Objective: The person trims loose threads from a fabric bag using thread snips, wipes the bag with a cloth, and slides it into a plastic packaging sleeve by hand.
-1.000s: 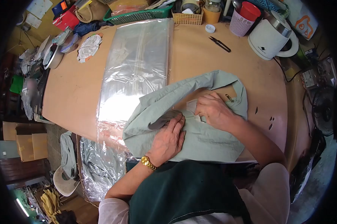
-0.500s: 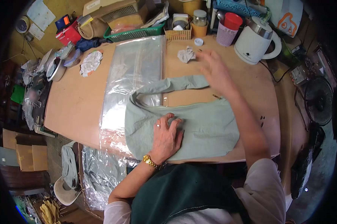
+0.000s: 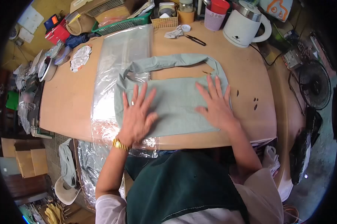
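A sage-green fabric shoulder bag (image 3: 176, 102) lies flat on the brown-covered table, its strap arched away from me. My left hand (image 3: 138, 116) rests palm down on the bag's left part, fingers spread. On the right part lies my right hand (image 3: 217, 105), also flat with fingers apart, near the zipper pull (image 3: 207, 72). Neither hand grips anything. The left end of the bag overlaps a stack of clear plastic bags (image 3: 120, 52). Beyond the strap are black thread snips (image 3: 195, 40) and a crumpled white scrap (image 3: 174, 33).
A white electric kettle (image 3: 240, 28) stands at the back right, beside a lilac cup (image 3: 214, 19) and a yellow basket (image 3: 164, 22). A green basket (image 3: 122, 27) is at the back left. A white crumpled piece (image 3: 81, 58) lies on the left. A black fan (image 3: 314, 93) sits off the right side.
My right hand has come down from beside the white scrap onto the bag. Thread snips now lie by the scrap. My left hand has flattened and moved left; the strap is spread wider.
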`<action>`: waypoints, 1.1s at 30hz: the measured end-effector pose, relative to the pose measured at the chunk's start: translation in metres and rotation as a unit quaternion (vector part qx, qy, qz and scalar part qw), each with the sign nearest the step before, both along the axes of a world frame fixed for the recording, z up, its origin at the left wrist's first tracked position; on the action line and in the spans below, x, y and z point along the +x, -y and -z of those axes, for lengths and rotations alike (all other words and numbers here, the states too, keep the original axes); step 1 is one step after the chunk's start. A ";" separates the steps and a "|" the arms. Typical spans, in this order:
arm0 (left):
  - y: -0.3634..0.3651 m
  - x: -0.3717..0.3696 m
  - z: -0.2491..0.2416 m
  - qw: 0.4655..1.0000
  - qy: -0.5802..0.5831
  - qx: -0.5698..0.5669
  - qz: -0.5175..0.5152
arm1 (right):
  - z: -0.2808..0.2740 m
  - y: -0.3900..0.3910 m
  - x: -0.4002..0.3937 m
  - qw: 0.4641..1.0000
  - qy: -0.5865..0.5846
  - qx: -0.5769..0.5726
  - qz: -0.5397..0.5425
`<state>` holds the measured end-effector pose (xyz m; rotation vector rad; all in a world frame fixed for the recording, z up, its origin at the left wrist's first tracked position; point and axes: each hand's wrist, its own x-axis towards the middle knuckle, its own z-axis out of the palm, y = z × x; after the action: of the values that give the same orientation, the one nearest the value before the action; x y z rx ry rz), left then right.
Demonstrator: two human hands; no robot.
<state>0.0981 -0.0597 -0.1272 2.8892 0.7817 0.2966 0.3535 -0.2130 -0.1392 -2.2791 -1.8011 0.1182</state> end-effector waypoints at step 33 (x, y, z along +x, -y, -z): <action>0.060 -0.205 -0.058 0.881 0.143 -0.449 -0.055 | 0.002 -0.169 -0.222 0.906 -0.168 0.038 -0.386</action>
<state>-0.1069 -0.1194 -0.0691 1.8833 0.7573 0.2653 0.1317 -0.0438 -0.1417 -1.2617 -2.3188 0.5210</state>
